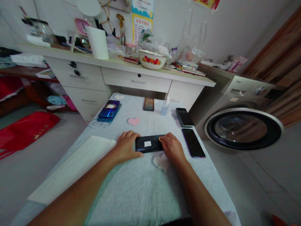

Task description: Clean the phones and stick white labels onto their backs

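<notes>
A dark smartphone [154, 144] lies crosswise on the cloth-covered table, its back up, with a small white square sticker on it. My left hand [128, 146] grips its left end, thumb along the near edge and fingers at the far edge. At the right end, my right hand [171, 145] has its fingers pinched together against the phone's back. What those fingertips hold, if anything, is hidden. Right of that hand lies a purple-edged phone [193, 143], screen up. Beyond it sits a stack of phones [184, 117].
Blue phones [109, 109] are stacked at the far left. A clear spray bottle [165, 106] and a dark brownish card-like item [148, 104] stand near the far edge. A long white sheet [75, 168] lies left. Behind are a white desk [138, 80] and a washing machine [242, 106].
</notes>
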Demonstrator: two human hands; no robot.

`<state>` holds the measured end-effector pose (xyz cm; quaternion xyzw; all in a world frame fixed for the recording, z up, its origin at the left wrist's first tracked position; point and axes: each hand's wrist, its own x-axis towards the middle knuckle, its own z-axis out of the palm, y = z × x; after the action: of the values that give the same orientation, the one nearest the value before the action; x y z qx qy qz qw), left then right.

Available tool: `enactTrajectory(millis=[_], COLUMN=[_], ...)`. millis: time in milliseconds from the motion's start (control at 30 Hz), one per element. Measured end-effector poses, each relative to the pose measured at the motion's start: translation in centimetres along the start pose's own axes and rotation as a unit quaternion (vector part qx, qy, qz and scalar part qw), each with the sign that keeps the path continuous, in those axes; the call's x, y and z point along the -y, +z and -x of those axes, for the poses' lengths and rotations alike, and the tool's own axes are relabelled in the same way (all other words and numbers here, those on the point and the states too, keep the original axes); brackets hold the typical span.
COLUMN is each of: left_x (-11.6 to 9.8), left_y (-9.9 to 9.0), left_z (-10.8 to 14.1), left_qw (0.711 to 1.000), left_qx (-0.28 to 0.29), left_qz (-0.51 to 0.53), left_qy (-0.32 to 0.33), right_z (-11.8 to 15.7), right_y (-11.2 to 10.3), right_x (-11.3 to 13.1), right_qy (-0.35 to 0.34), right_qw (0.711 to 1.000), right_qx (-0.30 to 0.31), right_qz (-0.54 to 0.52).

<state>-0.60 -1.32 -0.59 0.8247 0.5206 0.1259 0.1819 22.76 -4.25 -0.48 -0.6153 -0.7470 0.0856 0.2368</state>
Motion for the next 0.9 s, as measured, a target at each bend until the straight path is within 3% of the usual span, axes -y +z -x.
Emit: enactTrajectory(millis=[433,633,900], left_x=[0.3,0.2,0.5], left_y=[0.2,0.0,0.1], left_z=[-0.1,0.0,0.0], left_qw=[1.000,1.000,1.000], left_qx=[-0.006,-0.004,-0.002], left_qz=[0.001,0.003,0.010], left_qy=[0.006,0.009,0.014], right_z=[0.5,0.5,0.3], right_y=[0.6,0.9,-0.2], right_x=[2.2,2.0,0.2], right_qy=[-0.101,-0.147,-0.114], right_qw=[0.994,0.987,0.992], right_qx=[0.035,0.053,0.053], right_qz=[-0.011,-0.033,-0.002])
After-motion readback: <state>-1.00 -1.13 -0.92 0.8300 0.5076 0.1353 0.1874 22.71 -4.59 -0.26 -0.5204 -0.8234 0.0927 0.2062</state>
